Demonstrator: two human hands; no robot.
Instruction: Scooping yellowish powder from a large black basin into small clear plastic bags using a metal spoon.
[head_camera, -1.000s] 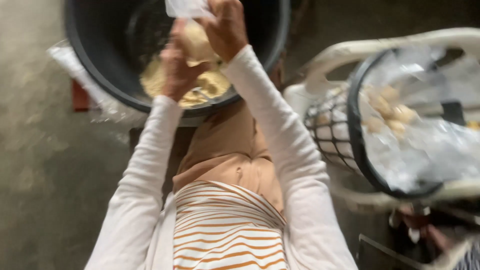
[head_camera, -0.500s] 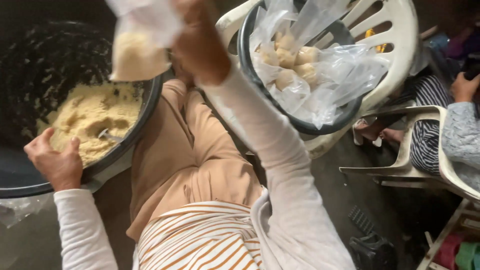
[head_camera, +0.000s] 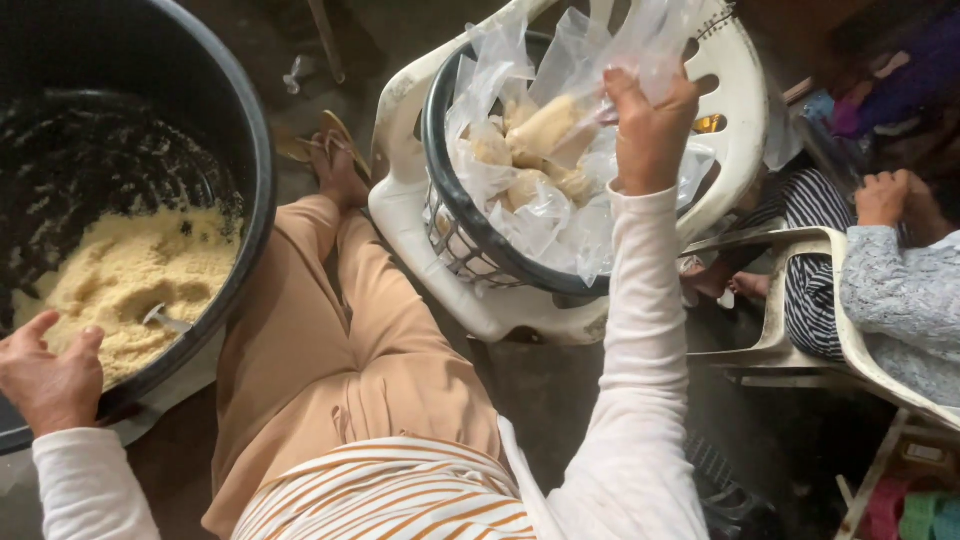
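My right hand (head_camera: 650, 125) grips a clear plastic bag (head_camera: 560, 125) filled with pale yellow crumbly food, held over a dark wire basket (head_camera: 470, 245) that holds several similar filled bags. The basket sits on the seat of a white plastic chair (head_camera: 735, 110). My left hand (head_camera: 50, 375) rests on the near rim of a big black tub (head_camera: 245, 180) with its fingers apart and nothing in it. In the tub lies a heap of the same yellow crumbly food (head_camera: 130, 275) with a small white spoon (head_camera: 165, 320) stuck in it.
Another person (head_camera: 890, 265) in a patterned grey sleeve and striped trousers sits on a white chair (head_camera: 800, 330) at the right. My legs in tan trousers (head_camera: 330, 350) stretch between tub and basket; a sandalled foot (head_camera: 335, 165) rests on the dark floor.
My right hand has carried the filled bag from above the tub rightward to over the basket. The left hand has stayed at the tub's rim. The view has swung right.
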